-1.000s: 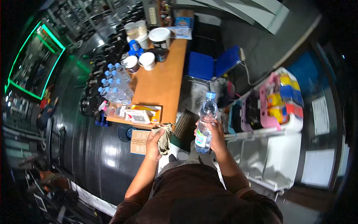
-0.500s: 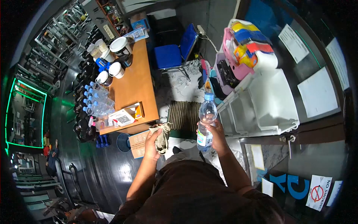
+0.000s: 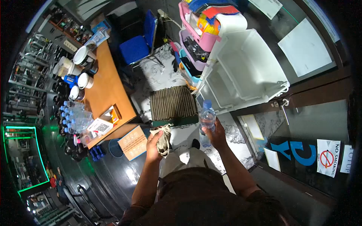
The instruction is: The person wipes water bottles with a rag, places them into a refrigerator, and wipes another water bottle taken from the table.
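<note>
A crumpled beige cloth (image 3: 163, 142) is bunched in my left hand (image 3: 153, 147), whose thumb and fingers are closed on it. My right hand (image 3: 217, 136) is wrapped around a clear plastic water bottle (image 3: 207, 117) with a blue cap. The bottle stands nearly upright in front of me, a short way to the right of the cloth and apart from it. Its lower part is partly covered by my fingers.
An orange-brown table (image 3: 109, 77) at left bears tubs, a QR-code card (image 3: 100, 127) and several bottles (image 3: 75, 116). Below it are a cardboard box (image 3: 133, 143) and a bin (image 3: 115, 148). Ahead lie a striped mat (image 3: 172, 103), blue chair (image 3: 132, 50) and white basket (image 3: 245, 67).
My view has swung to the right, so table, chair and baskets sit further left. The bottle has turned in my right hand, its label now out of sight. Both hands keep their holds.
</note>
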`<action>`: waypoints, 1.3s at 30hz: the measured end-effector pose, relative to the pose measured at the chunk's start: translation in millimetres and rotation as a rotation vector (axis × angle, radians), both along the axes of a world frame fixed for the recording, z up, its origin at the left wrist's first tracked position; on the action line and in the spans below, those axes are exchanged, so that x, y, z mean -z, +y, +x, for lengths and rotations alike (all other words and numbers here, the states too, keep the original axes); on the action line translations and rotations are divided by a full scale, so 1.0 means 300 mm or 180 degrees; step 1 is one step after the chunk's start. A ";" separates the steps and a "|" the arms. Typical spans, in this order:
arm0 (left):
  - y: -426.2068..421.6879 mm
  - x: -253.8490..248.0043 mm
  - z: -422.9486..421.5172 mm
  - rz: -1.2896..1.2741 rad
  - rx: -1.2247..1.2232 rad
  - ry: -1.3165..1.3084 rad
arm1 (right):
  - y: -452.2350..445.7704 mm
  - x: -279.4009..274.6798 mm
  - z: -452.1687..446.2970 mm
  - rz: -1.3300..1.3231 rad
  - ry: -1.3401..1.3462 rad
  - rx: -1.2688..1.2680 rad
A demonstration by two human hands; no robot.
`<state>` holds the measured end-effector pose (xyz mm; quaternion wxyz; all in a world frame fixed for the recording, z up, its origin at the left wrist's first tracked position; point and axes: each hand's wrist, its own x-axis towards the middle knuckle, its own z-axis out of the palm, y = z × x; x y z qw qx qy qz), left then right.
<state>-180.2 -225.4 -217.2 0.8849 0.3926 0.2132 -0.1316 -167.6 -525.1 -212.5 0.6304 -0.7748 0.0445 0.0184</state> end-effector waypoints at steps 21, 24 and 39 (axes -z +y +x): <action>-0.051 1.131 0.269 -0.0049 0.0119 0.0785 | 0.086 1.127 0.132 0.0316 0.0172 0.0959; -0.049 1.274 0.229 -0.0148 0.0091 0.0771 | 0.097 1.256 0.141 0.0141 0.0296 0.0973; -0.114 1.627 0.207 -0.1665 -0.0189 0.0867 | -0.050 1.467 0.328 -0.2486 -0.0629 0.1332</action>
